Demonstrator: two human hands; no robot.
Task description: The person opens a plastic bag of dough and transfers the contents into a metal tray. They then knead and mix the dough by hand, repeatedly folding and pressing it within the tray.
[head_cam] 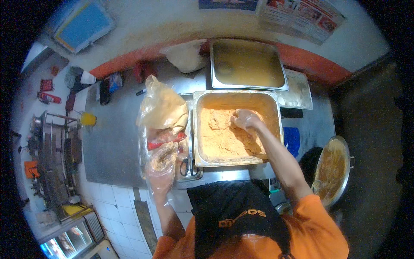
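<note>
A deep steel pan (195,129) holds orange-tinted breading flour with coated lumps in it. My right hand (245,119), in a clear plastic glove, reaches into the flour at the pan's right side; whether its fingers grip a piece cannot be told. My left hand (161,165), in a loose clear glove, is at the front of a metal tray (142,171) left of the pan. Its fingers are caked with flour, and their grip is unclear. Beyond it on the tray lie a plastic bag of flour (165,105) and a red-and-clear package (165,139). Black-handled scissors (188,168) lie beside my left hand.
Behind the flour pan stands a steel pan of cloudy yellowish liquid (249,64). A metal lid (297,90) and a blue cloth (291,141) are to the right. A large round pan of brownish liquid (331,171) stands at the far right. A white plastic bag (186,56) sits by the wall.
</note>
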